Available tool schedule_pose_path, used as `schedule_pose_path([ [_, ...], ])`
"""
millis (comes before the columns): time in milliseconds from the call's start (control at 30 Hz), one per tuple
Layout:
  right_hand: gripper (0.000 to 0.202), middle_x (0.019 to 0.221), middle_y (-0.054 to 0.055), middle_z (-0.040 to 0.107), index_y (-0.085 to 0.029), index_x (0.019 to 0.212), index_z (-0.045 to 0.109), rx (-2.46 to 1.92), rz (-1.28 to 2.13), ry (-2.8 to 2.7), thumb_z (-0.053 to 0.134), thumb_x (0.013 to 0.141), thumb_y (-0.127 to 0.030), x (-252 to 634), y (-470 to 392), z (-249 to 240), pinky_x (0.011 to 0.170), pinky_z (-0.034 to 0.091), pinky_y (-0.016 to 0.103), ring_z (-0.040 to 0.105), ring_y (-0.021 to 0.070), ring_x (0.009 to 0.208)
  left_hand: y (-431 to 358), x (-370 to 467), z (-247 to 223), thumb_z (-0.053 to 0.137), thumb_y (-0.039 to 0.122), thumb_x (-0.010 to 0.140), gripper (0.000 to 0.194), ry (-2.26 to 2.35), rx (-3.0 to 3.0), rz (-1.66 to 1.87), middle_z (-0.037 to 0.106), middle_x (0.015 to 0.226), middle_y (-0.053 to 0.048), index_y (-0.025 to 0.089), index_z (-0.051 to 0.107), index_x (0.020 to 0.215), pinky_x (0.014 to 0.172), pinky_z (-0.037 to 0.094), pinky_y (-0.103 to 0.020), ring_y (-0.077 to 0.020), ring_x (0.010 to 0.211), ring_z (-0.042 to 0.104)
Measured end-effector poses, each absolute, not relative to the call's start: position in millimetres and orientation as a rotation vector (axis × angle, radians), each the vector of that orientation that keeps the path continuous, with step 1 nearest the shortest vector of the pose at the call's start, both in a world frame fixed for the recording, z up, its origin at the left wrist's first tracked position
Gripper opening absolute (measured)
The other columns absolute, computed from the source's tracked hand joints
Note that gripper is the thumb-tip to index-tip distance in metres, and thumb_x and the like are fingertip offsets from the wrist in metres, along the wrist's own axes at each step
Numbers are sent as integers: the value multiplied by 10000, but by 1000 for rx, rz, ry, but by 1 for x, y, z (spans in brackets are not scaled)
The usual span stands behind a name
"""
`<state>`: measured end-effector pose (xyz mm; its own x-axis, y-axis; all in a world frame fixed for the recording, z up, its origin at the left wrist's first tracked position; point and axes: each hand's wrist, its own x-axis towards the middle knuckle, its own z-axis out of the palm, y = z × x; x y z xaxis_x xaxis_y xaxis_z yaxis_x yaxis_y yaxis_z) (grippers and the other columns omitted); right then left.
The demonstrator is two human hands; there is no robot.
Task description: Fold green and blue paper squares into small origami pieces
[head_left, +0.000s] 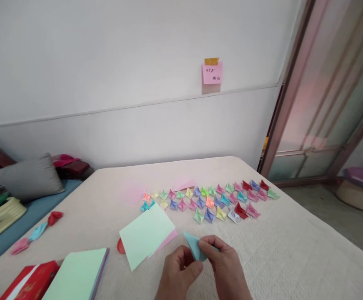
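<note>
Paper (194,246), pale blue and folded to a point, sits over the near part of the desk (281,258), pinched by the left hand (180,268) and right hand (226,262). Probably light, crisp and easily creased; best held softly along its folded edges.

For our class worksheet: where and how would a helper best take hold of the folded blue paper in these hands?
Probably a light pinch on the upper-left tip of the folded blue paper, coming from the far left. That point sticks out free, while the left hand is at its lower edge and the right hand covers its right part.
</note>
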<state>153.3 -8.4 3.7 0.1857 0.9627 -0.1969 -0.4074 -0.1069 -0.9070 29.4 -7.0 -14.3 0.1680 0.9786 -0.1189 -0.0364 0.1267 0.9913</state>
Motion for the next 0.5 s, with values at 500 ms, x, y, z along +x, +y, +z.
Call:
schedule_pose_path([
  [500,231,601,-6,572,-199,628,623,-1219,1000,-1077,627,780,-372,158,-12,1,620,391,292,501,177,639,-5,12,-4,572,369,751,262,1349,1342,1179,557,539,9,194,527,561,561,327,-252,-156,553,452],
])
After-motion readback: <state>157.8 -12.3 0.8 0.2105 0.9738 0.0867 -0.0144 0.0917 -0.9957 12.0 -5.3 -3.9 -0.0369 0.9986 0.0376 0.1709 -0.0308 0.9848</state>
